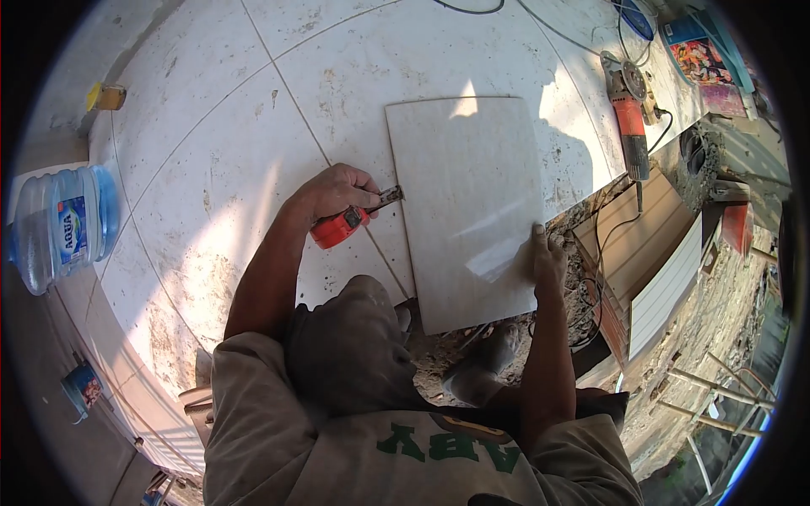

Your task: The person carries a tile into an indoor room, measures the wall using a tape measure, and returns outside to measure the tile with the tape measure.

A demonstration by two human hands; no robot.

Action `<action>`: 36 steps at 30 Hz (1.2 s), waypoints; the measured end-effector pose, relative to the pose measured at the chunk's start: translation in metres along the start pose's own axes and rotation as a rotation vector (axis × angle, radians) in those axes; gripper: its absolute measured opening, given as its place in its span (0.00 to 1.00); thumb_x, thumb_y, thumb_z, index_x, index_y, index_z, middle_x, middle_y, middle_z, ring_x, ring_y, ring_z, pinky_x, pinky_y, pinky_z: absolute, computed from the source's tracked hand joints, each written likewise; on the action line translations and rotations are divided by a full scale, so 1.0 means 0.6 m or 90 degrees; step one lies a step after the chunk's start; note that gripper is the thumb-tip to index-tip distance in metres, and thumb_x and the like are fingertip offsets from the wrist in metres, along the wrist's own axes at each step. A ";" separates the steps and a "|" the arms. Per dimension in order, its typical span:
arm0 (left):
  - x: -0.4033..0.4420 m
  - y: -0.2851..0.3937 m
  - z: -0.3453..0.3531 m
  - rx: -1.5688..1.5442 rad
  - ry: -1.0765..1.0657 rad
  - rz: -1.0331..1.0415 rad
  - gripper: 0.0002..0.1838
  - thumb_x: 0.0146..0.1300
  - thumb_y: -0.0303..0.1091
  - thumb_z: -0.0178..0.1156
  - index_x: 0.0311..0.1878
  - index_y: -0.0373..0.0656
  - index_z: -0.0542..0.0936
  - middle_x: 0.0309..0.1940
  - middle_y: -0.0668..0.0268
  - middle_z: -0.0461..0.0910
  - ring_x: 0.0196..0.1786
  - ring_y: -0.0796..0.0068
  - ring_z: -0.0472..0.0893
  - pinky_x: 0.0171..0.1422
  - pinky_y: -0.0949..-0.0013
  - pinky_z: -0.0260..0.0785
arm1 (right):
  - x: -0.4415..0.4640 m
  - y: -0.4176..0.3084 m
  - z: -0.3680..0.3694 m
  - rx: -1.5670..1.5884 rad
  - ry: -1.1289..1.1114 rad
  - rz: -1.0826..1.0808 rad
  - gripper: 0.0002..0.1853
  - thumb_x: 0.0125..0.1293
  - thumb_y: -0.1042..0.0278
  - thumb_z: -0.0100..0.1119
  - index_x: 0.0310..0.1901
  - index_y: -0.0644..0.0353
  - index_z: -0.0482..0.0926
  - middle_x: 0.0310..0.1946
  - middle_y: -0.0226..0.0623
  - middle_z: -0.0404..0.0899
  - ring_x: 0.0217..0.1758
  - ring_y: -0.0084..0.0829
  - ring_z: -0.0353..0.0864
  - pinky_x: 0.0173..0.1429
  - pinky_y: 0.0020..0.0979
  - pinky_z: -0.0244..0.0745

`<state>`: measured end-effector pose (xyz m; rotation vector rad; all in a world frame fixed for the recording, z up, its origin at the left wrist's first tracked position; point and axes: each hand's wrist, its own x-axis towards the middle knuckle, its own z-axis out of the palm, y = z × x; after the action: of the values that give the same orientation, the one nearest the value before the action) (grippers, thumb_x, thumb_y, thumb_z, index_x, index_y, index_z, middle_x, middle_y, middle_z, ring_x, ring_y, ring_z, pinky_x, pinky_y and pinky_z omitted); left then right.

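A rectangular pale tile (472, 194) lies in front of me, its lower end reaching past the floor edge toward my legs. My left hand (342, 192) is at the tile's left edge, closed around a red tape measure (336, 229). A short, dark strip (391, 196) sticks out from these fingers and meets the tile edge; whether it is the tape's blade I cannot tell. On the opposite side, my right hand (548, 263) grips the tile's right edge, the thumb lying along it and the other fingers mostly hidden.
An angle grinder (630, 126) with a cord lies at the right on the tiled floor (219, 126). A large water bottle (67, 223) and a yellow object (105, 97) are at left. Brown panels (641, 240), cables and rubble lie beyond the floor's right edge.
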<state>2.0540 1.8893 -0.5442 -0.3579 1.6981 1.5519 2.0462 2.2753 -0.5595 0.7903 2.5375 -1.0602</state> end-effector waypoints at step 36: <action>0.025 0.000 0.171 0.388 -0.034 -0.028 0.13 0.51 0.37 0.64 0.36 0.38 0.84 0.27 0.60 0.83 0.31 0.72 0.80 0.39 0.68 0.70 | 0.098 -0.171 0.016 -0.325 0.063 -0.231 0.21 0.57 0.53 0.59 0.43 0.63 0.80 0.45 0.52 0.79 0.54 0.47 0.75 0.57 0.40 0.69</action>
<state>2.0809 1.9892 -0.5484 -0.0361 1.9999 0.9341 1.9392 2.2310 -0.5342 0.2556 2.9152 -0.4157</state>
